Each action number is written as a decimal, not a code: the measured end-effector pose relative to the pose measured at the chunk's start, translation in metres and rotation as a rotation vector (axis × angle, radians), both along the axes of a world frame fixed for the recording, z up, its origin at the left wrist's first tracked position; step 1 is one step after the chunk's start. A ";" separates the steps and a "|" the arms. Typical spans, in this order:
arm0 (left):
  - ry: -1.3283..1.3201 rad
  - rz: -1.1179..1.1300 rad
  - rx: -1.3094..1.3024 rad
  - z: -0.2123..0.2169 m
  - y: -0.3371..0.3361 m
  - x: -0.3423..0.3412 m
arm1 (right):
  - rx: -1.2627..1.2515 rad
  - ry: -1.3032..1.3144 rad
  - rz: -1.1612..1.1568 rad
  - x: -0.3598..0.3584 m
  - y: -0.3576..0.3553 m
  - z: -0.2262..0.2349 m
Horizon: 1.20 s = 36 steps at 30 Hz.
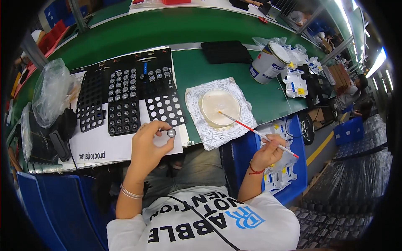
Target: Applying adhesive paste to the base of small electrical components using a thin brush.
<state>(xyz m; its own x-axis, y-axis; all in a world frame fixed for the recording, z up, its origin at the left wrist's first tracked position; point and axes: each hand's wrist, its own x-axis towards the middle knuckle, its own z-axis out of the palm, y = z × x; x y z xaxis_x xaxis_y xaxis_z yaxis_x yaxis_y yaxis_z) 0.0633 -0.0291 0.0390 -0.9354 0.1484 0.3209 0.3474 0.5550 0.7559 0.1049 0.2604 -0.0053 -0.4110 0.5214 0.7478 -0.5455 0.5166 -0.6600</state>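
Note:
A small round part with a shiny metallic face is pinched between the thumb and fingers of my left hand, over the near edge of the table. In my right hand is a thin paintbrush with a red and white handle. Its tip rests at the middle of a shallow, pale round dish. Beneath that dish lies a crumpled printed paper sheet. Beyond my left hand stands a black tray with rows of similar round parts. Beside it are perforated black trays.
A metal can stands at the back right, near white plastic parts. A black flat pad lies at the back of the green table. Clear plastic bags sit far left. Right of me is a blue bin holding white parts.

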 end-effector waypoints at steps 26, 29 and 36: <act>-0.648 -0.176 1.254 -0.038 0.003 0.029 | -0.545 0.069 0.658 0.002 -0.050 0.027; -0.651 -0.188 1.265 -0.040 0.002 0.030 | -0.549 0.070 0.652 0.000 -0.055 0.027; -0.750 -0.201 1.327 -0.041 0.001 0.032 | -0.456 0.052 0.673 -0.001 -0.053 0.022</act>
<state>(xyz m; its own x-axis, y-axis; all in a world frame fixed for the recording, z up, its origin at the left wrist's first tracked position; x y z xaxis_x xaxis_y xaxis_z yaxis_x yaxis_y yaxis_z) 0.0954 -0.0283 -0.0017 -0.9373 0.2847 -0.2010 -0.3425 -0.6461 0.6821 0.1041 0.2072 0.0170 -0.7154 0.4329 0.5484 -0.6792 -0.2469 -0.6912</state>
